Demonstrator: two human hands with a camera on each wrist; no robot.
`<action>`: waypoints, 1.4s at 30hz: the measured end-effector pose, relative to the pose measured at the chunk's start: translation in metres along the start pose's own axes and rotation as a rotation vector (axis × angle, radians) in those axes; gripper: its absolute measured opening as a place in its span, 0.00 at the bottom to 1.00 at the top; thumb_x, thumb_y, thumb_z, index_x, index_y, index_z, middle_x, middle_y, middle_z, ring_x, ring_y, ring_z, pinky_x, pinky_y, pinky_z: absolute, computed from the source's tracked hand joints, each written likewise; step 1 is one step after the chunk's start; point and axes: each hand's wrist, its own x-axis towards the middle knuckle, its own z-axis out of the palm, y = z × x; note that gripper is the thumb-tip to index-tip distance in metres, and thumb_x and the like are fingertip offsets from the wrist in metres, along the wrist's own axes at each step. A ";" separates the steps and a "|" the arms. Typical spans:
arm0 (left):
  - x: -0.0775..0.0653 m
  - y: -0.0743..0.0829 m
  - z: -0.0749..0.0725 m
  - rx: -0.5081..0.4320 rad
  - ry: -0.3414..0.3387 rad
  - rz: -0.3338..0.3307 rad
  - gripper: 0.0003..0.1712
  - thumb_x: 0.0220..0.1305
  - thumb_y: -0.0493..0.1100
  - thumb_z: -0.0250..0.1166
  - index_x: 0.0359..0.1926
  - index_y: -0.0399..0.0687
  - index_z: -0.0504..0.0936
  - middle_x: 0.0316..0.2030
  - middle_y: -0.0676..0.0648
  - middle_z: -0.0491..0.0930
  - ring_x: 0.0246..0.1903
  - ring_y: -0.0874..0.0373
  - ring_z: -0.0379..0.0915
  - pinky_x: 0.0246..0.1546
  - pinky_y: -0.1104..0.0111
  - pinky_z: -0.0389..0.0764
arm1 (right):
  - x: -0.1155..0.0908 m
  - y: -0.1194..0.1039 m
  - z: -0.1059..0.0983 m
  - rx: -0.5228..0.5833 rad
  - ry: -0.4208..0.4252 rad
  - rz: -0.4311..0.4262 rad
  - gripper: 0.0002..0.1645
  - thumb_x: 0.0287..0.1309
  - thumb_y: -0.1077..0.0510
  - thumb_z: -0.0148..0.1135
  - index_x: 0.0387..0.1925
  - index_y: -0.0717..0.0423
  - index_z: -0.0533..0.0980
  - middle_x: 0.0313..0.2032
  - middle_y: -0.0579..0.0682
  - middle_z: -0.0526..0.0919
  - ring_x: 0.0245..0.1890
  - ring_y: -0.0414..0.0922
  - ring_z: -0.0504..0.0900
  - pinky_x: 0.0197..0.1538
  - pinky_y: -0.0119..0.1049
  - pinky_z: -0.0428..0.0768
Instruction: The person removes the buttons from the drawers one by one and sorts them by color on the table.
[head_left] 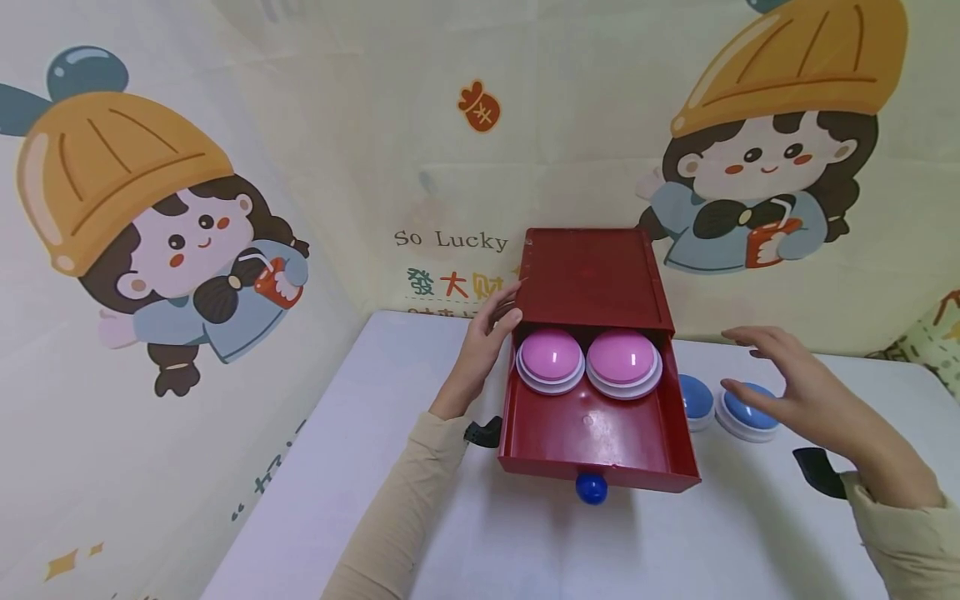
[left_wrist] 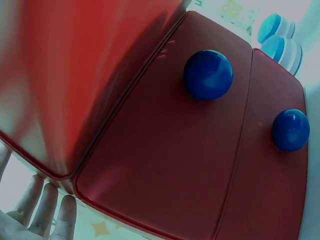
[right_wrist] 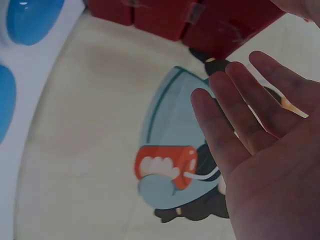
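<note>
A red box (head_left: 596, 275) with drawers stands on the white table, its top drawer (head_left: 592, 433) pulled out by a blue ball knob (head_left: 591, 489). Two pink dome push buttons (head_left: 552, 358) on white bases sit side by side at the drawer's back. My left hand (head_left: 476, 354) lies along the box's left side; the left wrist view shows its fingers (left_wrist: 46, 207) straight, by the box's edge. To the right, my right hand (head_left: 817, 396) hovers with spread fingers near two blue dome buttons (head_left: 752, 408), holding nothing. Two lower drawer fronts (left_wrist: 165, 145) carry blue knobs too.
Behind the table hangs a pale cloth backdrop (head_left: 420, 150) printed with cartoon figures, and it also covers the left side. The white table (head_left: 337, 417) extends on both sides of the box. A patterned cloth (head_left: 933, 337) shows at the far right.
</note>
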 end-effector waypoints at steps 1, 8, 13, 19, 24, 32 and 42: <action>0.000 0.000 0.000 0.002 0.000 0.001 0.27 0.66 0.42 0.53 0.66 0.46 0.63 0.59 0.46 0.67 0.58 0.57 0.63 0.61 0.58 0.60 | 0.001 -0.003 -0.001 -0.008 0.001 -0.006 0.42 0.41 0.59 0.74 0.59 0.56 0.65 0.54 0.55 0.67 0.50 0.54 0.67 0.36 0.19 0.70; 0.000 0.000 0.001 -0.003 -0.003 0.002 0.27 0.66 0.42 0.53 0.66 0.46 0.63 0.59 0.46 0.67 0.58 0.56 0.63 0.60 0.58 0.62 | 0.002 -0.024 -0.009 -0.040 0.011 -0.066 0.43 0.39 0.61 0.74 0.60 0.56 0.65 0.55 0.54 0.67 0.52 0.52 0.66 0.39 0.12 0.66; 0.000 0.000 -0.001 -0.005 -0.005 0.000 0.27 0.66 0.42 0.53 0.66 0.46 0.63 0.59 0.46 0.67 0.58 0.57 0.63 0.59 0.59 0.63 | 0.003 -0.037 -0.014 -0.074 0.023 -0.111 0.44 0.38 0.60 0.75 0.60 0.53 0.66 0.56 0.52 0.66 0.53 0.50 0.65 0.42 0.09 0.61; 0.000 -0.002 -0.003 -0.006 0.001 -0.003 0.27 0.66 0.42 0.54 0.66 0.47 0.63 0.59 0.47 0.67 0.57 0.57 0.63 0.59 0.60 0.64 | 0.005 -0.056 -0.017 -0.098 0.015 -0.141 0.44 0.39 0.58 0.75 0.61 0.51 0.66 0.58 0.50 0.66 0.55 0.49 0.64 0.44 0.10 0.61; 0.000 -0.003 -0.002 -0.004 -0.008 -0.006 0.27 0.66 0.43 0.53 0.66 0.48 0.63 0.59 0.48 0.66 0.58 0.57 0.63 0.59 0.60 0.64 | 0.007 -0.070 -0.020 -0.124 0.012 -0.161 0.45 0.39 0.56 0.75 0.61 0.47 0.66 0.59 0.48 0.66 0.56 0.48 0.64 0.45 0.11 0.61; 0.001 -0.003 0.000 -0.021 -0.008 0.004 0.27 0.66 0.42 0.53 0.66 0.46 0.63 0.59 0.46 0.67 0.58 0.56 0.62 0.59 0.58 0.62 | 0.014 -0.083 -0.017 -0.132 -0.022 -0.211 0.41 0.43 0.54 0.73 0.61 0.49 0.66 0.59 0.45 0.65 0.58 0.45 0.63 0.46 0.26 0.76; 0.001 -0.002 0.000 -0.018 0.002 0.014 0.27 0.66 0.42 0.53 0.66 0.45 0.63 0.58 0.47 0.67 0.57 0.57 0.63 0.60 0.58 0.62 | 0.023 -0.091 -0.008 -0.108 -0.066 -0.218 0.40 0.42 0.56 0.73 0.59 0.50 0.67 0.58 0.49 0.66 0.57 0.48 0.65 0.40 0.44 0.81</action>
